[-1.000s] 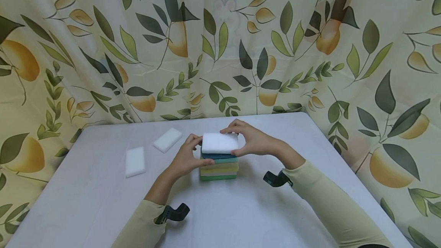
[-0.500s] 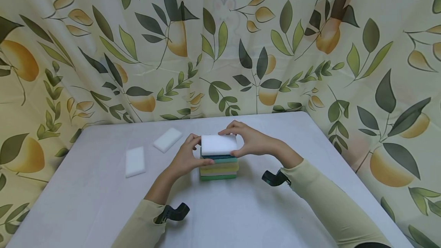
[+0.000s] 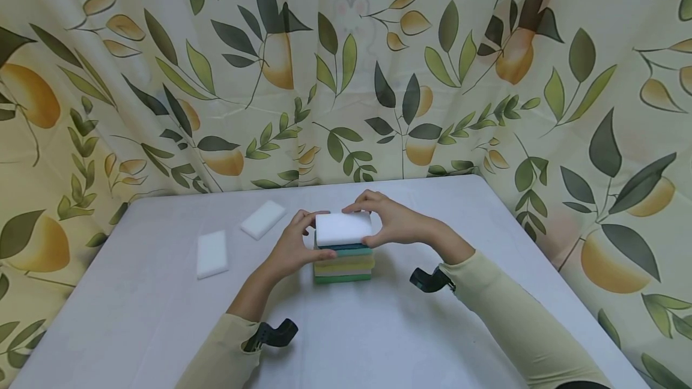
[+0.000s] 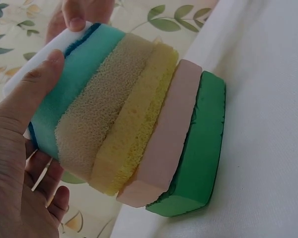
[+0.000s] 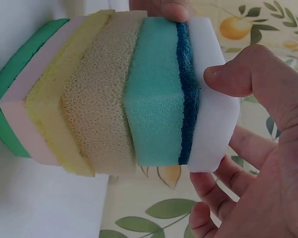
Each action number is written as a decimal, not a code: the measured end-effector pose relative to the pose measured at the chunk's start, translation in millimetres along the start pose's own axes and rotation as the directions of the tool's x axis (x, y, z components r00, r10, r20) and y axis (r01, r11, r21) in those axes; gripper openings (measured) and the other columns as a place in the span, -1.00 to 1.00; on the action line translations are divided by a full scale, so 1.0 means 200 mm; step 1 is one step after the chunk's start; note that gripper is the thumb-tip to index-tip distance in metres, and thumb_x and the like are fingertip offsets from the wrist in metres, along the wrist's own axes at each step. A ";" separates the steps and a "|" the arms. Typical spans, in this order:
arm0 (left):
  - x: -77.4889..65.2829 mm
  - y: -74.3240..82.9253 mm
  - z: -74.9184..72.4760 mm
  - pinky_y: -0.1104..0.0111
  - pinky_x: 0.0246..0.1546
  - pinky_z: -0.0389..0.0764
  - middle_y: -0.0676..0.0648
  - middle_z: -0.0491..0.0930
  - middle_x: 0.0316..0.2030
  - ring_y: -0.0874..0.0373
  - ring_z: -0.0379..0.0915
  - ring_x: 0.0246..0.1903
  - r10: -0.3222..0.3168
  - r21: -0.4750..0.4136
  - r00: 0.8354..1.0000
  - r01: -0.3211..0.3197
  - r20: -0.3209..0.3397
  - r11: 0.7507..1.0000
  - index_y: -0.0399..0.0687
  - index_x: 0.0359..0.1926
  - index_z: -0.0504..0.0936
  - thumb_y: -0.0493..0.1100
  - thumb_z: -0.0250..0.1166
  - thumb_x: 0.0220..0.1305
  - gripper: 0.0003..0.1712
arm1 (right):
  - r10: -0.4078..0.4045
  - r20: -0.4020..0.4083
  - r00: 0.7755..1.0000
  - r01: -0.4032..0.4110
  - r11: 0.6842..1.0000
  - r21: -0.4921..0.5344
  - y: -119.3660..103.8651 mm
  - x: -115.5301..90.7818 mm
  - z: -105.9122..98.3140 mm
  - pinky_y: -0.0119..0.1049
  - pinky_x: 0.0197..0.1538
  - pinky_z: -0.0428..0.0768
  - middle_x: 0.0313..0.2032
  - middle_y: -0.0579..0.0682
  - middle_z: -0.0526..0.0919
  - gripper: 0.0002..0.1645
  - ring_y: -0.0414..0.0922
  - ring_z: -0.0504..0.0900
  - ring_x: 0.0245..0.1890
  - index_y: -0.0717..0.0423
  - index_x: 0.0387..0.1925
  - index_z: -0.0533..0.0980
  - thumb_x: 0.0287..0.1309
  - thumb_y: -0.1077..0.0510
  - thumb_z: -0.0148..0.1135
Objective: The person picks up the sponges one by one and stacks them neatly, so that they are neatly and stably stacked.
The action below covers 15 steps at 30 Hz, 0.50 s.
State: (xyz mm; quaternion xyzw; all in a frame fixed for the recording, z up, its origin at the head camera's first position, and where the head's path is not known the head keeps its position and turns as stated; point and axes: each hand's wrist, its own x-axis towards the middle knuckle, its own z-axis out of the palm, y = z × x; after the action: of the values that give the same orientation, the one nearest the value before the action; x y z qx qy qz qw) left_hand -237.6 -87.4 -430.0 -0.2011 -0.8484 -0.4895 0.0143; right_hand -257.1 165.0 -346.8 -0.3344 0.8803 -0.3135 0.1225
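Observation:
A stack of sponges and foam blocks stands on the table. From the bottom it goes green (image 4: 203, 148), pink (image 4: 161, 139), yellow (image 4: 136, 121), beige (image 4: 104, 99), then a teal sponge (image 5: 154, 94) with a dark blue scouring layer (image 5: 187, 99). A white sponge (image 3: 343, 230) lies on top. My right hand (image 3: 397, 221) pinches the white sponge at its right end, thumb in front and fingers behind. On the left, my left hand (image 3: 292, 248) grips the teal sponge, its thumb across the front and its index finger reaching to the white sponge's far left corner.
Two more white sponges, one nearer (image 3: 213, 254) and one farther (image 3: 263, 220), lie flat on the white-covered table (image 3: 346, 335), left of the stack. A curtain (image 3: 346, 89) with a fruit-and-leaf print hangs behind the table.
The white sponge has come down slightly and a little left, covering more of the dark blue layer in the head view. My right hand has moved with it; the left has barely shifted.

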 end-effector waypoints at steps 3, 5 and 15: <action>0.00 0.00 0.00 -0.01 0.06 0.40 -0.02 0.40 -0.03 0.07 0.33 -0.02 -0.001 -0.003 1.000 0.001 0.002 1.000 0.07 0.31 0.45 0.06 0.61 -0.11 -0.08 | 0.001 0.000 1.000 -0.001 1.000 0.008 0.00 0.00 0.00 0.12 0.23 0.39 0.12 -0.04 0.44 -0.27 -0.02 0.34 0.18 -0.06 0.27 0.49 -0.02 0.09 0.45; 0.00 0.00 0.00 -0.01 0.06 0.39 -0.02 0.40 -0.03 0.08 0.33 -0.02 -0.001 -0.003 1.000 0.001 0.003 1.000 0.07 0.31 0.45 0.07 0.61 -0.11 -0.09 | -0.001 -0.004 1.000 0.001 1.000 0.008 0.00 0.00 0.01 0.12 0.23 0.39 0.12 -0.03 0.44 -0.27 -0.01 0.34 0.19 -0.06 0.27 0.49 -0.02 0.09 0.45; 0.00 -0.01 0.00 0.05 0.05 0.39 0.00 0.40 -0.02 0.11 0.34 -0.03 0.007 -0.002 1.000 -0.007 0.006 1.000 0.08 0.30 0.46 0.10 0.61 -0.11 -0.09 | 0.023 -0.024 0.999 -0.022 0.999 0.031 0.02 -0.01 0.02 0.19 0.25 0.36 0.13 -0.03 0.43 -0.24 0.00 0.32 0.21 -0.09 0.29 0.47 -0.02 0.05 0.47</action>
State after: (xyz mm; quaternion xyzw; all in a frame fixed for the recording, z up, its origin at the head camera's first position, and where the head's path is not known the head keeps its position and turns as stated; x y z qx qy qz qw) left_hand -237.6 -88.0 -431.2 -0.2058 -0.8473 -0.4895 0.0132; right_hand -255.8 165.4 -352.4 -0.3188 0.8805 -0.3295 0.1203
